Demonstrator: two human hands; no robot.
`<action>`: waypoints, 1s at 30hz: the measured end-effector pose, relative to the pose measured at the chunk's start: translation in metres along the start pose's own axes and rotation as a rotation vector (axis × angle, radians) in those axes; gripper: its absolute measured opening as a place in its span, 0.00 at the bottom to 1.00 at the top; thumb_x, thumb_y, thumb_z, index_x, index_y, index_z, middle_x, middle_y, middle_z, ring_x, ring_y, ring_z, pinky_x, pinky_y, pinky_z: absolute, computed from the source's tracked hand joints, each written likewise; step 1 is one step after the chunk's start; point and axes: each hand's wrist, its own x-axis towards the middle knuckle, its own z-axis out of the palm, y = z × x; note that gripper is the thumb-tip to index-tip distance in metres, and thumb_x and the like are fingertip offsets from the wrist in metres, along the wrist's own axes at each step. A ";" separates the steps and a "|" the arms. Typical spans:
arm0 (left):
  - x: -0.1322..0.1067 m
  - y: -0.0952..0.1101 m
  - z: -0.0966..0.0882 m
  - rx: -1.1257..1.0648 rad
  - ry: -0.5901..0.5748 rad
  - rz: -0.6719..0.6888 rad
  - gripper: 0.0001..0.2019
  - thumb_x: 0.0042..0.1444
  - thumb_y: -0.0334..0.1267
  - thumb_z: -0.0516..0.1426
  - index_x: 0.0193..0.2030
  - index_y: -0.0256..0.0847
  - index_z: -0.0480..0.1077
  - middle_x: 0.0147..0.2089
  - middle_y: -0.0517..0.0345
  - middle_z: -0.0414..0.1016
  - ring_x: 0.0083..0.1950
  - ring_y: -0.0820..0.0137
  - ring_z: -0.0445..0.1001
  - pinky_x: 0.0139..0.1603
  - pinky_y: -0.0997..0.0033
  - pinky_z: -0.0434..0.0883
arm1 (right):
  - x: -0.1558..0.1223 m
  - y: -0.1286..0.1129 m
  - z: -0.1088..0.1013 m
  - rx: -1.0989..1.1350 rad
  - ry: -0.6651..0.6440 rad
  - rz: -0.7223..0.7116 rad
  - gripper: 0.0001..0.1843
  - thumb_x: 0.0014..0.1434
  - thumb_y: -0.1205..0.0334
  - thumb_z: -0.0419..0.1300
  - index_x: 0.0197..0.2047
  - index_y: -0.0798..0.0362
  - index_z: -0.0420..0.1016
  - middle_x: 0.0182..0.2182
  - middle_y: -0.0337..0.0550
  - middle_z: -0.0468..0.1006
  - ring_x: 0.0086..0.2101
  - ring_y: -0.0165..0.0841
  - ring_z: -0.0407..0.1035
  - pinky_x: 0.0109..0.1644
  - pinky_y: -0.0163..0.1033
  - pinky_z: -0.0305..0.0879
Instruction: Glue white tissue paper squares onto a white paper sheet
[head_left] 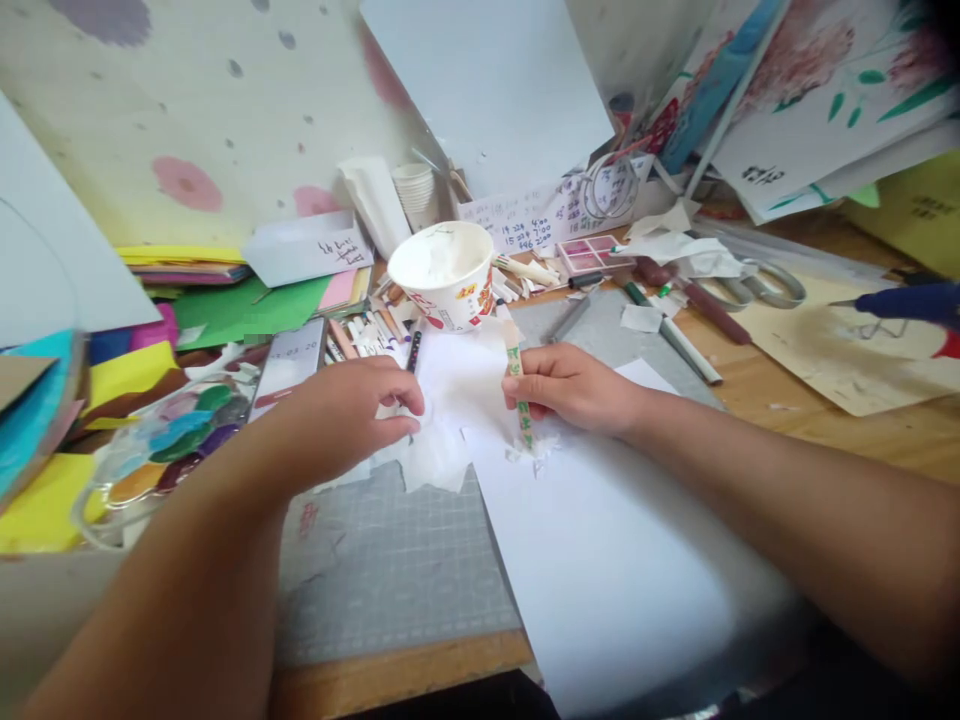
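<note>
My right hand (555,385) grips a narrow flat strip with green print (514,362) between thumb and fingers. Its lower end meets a small heap of torn white bits (534,452) on a white paper sheet (600,560). My left hand (382,400) hovers by a torn white tissue (435,460), fingers curled and thumb a little apart, with nothing visible between them. Behind both hands stands a white paper bowl (442,270) with red and yellow print, holding something white.
A grey cutting mat (390,580) covers the wooden desk. Markers (690,350), scissors (757,285) and paper scraps lie right. To the left are a paint palette (180,430), a phone (289,360) and coloured papers (217,310). A blue-handled tool (911,303) juts in at far right.
</note>
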 end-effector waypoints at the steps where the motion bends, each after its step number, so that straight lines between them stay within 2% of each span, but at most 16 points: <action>1: 0.000 0.001 0.002 0.002 -0.024 0.049 0.08 0.51 0.42 0.54 0.34 0.44 0.73 0.38 0.58 0.74 0.39 0.65 0.71 0.40 0.66 0.64 | 0.000 0.000 0.000 -0.003 0.000 0.000 0.15 0.58 0.55 0.54 0.26 0.58 0.69 0.17 0.33 0.64 0.18 0.22 0.55 0.23 0.30 0.52; 3: 0.001 0.003 0.007 0.017 -0.067 0.112 0.08 0.50 0.42 0.56 0.35 0.43 0.73 0.38 0.57 0.72 0.41 0.64 0.70 0.42 0.65 0.64 | 0.000 0.001 0.000 -0.011 -0.002 -0.006 0.16 0.58 0.54 0.54 0.27 0.58 0.69 0.17 0.34 0.64 0.19 0.22 0.56 0.23 0.30 0.53; 6: 0.003 0.005 0.014 0.040 -0.106 0.138 0.07 0.48 0.39 0.57 0.34 0.43 0.72 0.38 0.57 0.71 0.42 0.63 0.69 0.45 0.63 0.62 | 0.000 0.002 0.000 -0.019 -0.001 -0.009 0.16 0.58 0.54 0.54 0.27 0.58 0.69 0.17 0.34 0.65 0.19 0.23 0.56 0.22 0.30 0.52; 9: 0.004 0.005 0.016 0.039 -0.119 0.167 0.03 0.49 0.35 0.56 0.30 0.43 0.71 0.37 0.58 0.71 0.41 0.65 0.68 0.45 0.64 0.61 | 0.001 0.002 0.001 -0.011 -0.002 -0.005 0.16 0.58 0.54 0.54 0.27 0.58 0.69 0.17 0.34 0.64 0.18 0.23 0.56 0.22 0.30 0.52; 11: 0.004 0.004 0.014 0.036 -0.103 0.185 0.05 0.50 0.34 0.54 0.26 0.42 0.69 0.35 0.59 0.71 0.40 0.66 0.68 0.44 0.65 0.60 | 0.001 0.002 0.001 -0.014 -0.002 -0.003 0.16 0.58 0.54 0.54 0.27 0.57 0.69 0.17 0.33 0.64 0.18 0.23 0.55 0.21 0.30 0.52; 16: 0.002 0.011 0.008 0.023 0.055 0.133 0.06 0.51 0.37 0.54 0.27 0.42 0.70 0.34 0.58 0.70 0.39 0.65 0.68 0.42 0.65 0.61 | 0.001 0.002 0.000 -0.020 0.001 -0.010 0.15 0.58 0.55 0.54 0.26 0.57 0.69 0.17 0.34 0.65 0.18 0.23 0.56 0.22 0.30 0.53; 20: -0.003 0.035 0.011 -0.024 0.266 0.157 0.05 0.51 0.35 0.54 0.27 0.41 0.68 0.31 0.59 0.69 0.35 0.67 0.68 0.37 0.67 0.61 | 0.001 0.001 -0.001 -0.038 0.017 -0.049 0.15 0.58 0.56 0.54 0.26 0.58 0.69 0.16 0.33 0.64 0.19 0.23 0.57 0.24 0.31 0.54; 23: -0.007 0.056 0.019 -0.034 0.334 0.157 0.05 0.52 0.34 0.53 0.28 0.40 0.67 0.31 0.59 0.68 0.33 0.67 0.67 0.34 0.67 0.60 | 0.002 0.001 0.000 -0.065 0.031 -0.059 0.14 0.57 0.57 0.55 0.26 0.58 0.69 0.16 0.32 0.63 0.18 0.23 0.56 0.24 0.31 0.53; 25: -0.008 0.066 0.027 -0.033 0.307 0.152 0.05 0.54 0.33 0.52 0.28 0.40 0.66 0.30 0.59 0.67 0.33 0.67 0.66 0.33 0.67 0.60 | 0.003 0.001 0.000 -0.076 0.045 -0.068 0.14 0.57 0.58 0.55 0.25 0.58 0.69 0.16 0.32 0.64 0.19 0.23 0.57 0.25 0.31 0.53; 30: -0.008 0.080 0.040 -0.057 0.108 0.181 0.06 0.55 0.31 0.52 0.28 0.41 0.65 0.29 0.61 0.68 0.33 0.67 0.67 0.33 0.67 0.60 | 0.003 -0.002 0.000 -0.086 0.062 -0.089 0.12 0.57 0.62 0.56 0.23 0.58 0.68 0.15 0.31 0.64 0.18 0.22 0.56 0.25 0.30 0.53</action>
